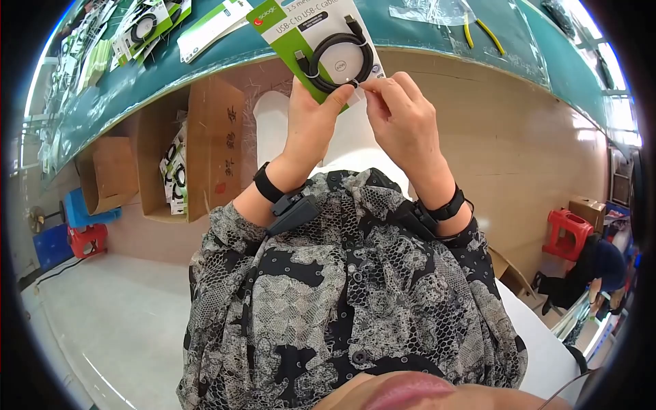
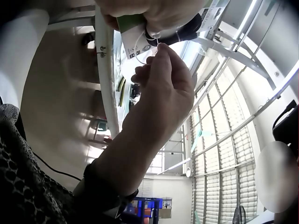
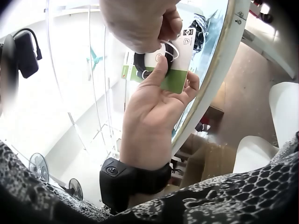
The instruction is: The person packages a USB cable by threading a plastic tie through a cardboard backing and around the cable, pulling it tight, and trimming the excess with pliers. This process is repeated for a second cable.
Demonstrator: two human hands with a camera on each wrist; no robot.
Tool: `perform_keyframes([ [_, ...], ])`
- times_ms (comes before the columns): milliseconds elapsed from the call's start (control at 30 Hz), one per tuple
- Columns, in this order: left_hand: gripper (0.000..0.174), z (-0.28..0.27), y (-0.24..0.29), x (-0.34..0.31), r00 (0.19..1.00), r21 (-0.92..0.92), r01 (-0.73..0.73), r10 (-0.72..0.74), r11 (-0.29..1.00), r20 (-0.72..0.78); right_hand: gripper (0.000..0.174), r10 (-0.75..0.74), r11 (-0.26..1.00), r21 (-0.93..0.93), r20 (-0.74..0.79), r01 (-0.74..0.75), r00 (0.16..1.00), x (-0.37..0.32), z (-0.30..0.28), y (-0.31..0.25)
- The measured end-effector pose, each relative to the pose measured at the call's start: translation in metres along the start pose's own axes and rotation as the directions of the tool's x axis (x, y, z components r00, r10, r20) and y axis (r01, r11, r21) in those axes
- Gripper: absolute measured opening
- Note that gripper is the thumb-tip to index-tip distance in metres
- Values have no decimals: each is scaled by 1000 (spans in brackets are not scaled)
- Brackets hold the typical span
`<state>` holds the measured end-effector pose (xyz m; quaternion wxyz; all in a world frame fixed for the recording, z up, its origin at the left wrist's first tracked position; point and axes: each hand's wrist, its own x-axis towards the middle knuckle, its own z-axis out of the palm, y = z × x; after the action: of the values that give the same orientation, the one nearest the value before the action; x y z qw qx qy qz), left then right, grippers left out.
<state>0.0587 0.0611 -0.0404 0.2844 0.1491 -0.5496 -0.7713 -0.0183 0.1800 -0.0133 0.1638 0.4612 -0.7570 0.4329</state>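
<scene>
A green and white cable card (image 1: 290, 34) carries a coiled black cable (image 1: 316, 60), bound with white ties. My left hand (image 1: 311, 123) grips the card's lower edge, thumb on the front over the coil's bottom. With thumb and forefinger my right hand (image 1: 406, 119) pinches at the coil's lower right side. In the left wrist view a thin white tie (image 2: 136, 49) loops beside the fingertips of my right hand (image 2: 163, 88). The right wrist view shows the white tie (image 3: 174, 51) at my right hand (image 3: 140, 23), while my left hand (image 3: 152, 109) holds the card (image 3: 184, 51).
Packaged cables (image 1: 143, 27) and blank cards (image 1: 212, 31) lie on the green table (image 1: 410, 34) at the upper left. Yellow-handled pliers (image 1: 485, 34) rest at the upper right. Below the table's left side stands a cardboard box (image 1: 215, 137) with packaged cables inside. A person sits far right.
</scene>
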Motion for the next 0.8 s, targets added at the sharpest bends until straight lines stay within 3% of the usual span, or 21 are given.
perform_keyframes([
  [233, 43, -9, -7, 2, 997, 255, -71, 76, 964, -11, 10, -20, 1000, -17, 27, 20, 999, 4, 3, -2],
  [333, 47, -7, -5, -1, 981, 436, -173, 194, 883, -4, 9, -15, 1000, -11, 38, 15, 999, 4, 4, -4],
  [467, 48, -6, -4, -2, 966, 530, -225, 257, 818, 13, 9, -6, 1000, -7, 44, 6, 999, 5, 4, -5],
  [800, 46, -9, -8, -4, 958, 498, -259, 284, 828, 26, 9, 17, 1000, -4, 80, -17, 997, 3, 2, -11],
])
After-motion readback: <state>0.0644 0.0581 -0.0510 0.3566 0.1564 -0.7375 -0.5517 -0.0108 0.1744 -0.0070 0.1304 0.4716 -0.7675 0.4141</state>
